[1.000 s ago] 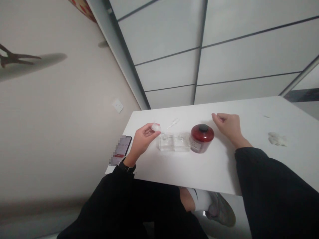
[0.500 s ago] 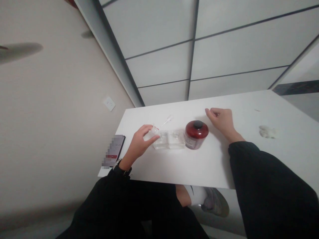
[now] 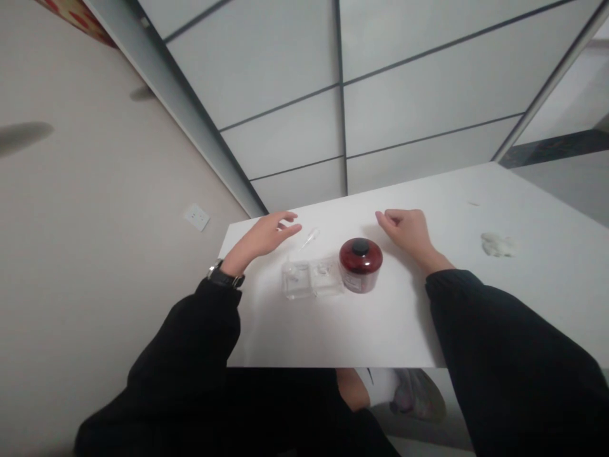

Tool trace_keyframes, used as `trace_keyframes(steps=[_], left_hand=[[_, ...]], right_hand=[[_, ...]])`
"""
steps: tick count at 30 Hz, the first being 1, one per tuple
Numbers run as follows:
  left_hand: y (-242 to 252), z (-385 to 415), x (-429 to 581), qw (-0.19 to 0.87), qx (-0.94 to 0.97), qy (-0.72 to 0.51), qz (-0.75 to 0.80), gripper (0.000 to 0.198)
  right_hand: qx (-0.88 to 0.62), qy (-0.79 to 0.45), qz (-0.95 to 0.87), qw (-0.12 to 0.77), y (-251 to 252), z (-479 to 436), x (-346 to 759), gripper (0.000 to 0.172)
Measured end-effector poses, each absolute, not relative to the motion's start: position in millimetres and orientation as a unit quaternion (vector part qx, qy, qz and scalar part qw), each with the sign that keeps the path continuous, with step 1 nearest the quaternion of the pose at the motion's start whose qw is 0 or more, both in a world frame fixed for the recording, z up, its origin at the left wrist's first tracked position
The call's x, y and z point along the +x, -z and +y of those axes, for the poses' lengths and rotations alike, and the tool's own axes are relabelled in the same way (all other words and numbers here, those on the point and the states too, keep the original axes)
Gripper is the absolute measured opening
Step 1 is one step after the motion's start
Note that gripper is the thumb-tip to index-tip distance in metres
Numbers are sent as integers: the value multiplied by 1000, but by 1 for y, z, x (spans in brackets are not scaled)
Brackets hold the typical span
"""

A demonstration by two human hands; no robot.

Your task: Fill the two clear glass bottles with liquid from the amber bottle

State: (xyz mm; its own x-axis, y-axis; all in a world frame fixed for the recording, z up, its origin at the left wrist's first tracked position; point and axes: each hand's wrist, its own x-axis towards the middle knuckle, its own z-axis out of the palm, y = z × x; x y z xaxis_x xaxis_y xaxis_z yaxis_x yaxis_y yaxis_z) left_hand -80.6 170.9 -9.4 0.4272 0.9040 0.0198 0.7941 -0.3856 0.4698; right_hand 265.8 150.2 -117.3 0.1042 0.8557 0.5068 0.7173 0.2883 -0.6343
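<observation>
Left hand [image 3: 273,235]: raised over the far left of the white table [image 3: 342,339], thumb and fingers parted, nothing visible in the gap. Whether the palm hides anything small, cannot tell. The loose spread, wrist angled in from the side, looks like a way of keeping the fingers clear of the glassy pieces.

Nearest to it, just right of the fingertips, a slim clear dropper-like stick [image 3: 311,238] lies slantwise, wider end away from the person. Lying flat suits it, I judge: too thin to stand.

Nearer the person, a clear two-part container [image 3: 311,291] sits flat, its square halves side by side; one piece or two, unclear, contents likewise. Its central spot probably serves reach from either hand.

Right of it, a red bottle [image 3: 360,266] with a black cap [image 3: 360,246] stands upright, close against the container; contact uncertain. The broad base likely keeps it steady unheld.

Right hand [image 3: 406,230]: fingers curled closed beyond and right of the bottle, apart from it; no object shows, though the palm is hidden. Appears parked, forearm propped toward the table. Farther right, a crumpled whitish wad [image 3: 498,245], well apart.
</observation>
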Motion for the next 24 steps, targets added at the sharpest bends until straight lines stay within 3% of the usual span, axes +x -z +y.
trace_keyframes(steps=[5, 9, 12, 17, 21, 24], left_hand=[[44, 241, -19, 180, 840, 4, 512, 34], [49, 253, 0, 186, 847, 28, 497, 31], [23, 242, -8, 188, 850, -27, 491, 20], [-31, 177, -40, 194, 839, -181, 475, 32], [-41, 113, -50, 299, 797, -282, 442, 28], [-36, 89, -48, 288, 792, -301, 447, 22]], right_hand=[[-597, -81, -659, 450, 119, 151, 268, 49], [-606, -84, -652, 448, 123, 155, 270, 49], [-611, -87, -648, 447, 124, 156, 271, 49], [-605, -92, -646, 456, 123, 155, 269, 49], [-600, -95, -644, 465, 123, 154, 268, 49], [-598, -96, -642, 470, 122, 153, 268, 49]])
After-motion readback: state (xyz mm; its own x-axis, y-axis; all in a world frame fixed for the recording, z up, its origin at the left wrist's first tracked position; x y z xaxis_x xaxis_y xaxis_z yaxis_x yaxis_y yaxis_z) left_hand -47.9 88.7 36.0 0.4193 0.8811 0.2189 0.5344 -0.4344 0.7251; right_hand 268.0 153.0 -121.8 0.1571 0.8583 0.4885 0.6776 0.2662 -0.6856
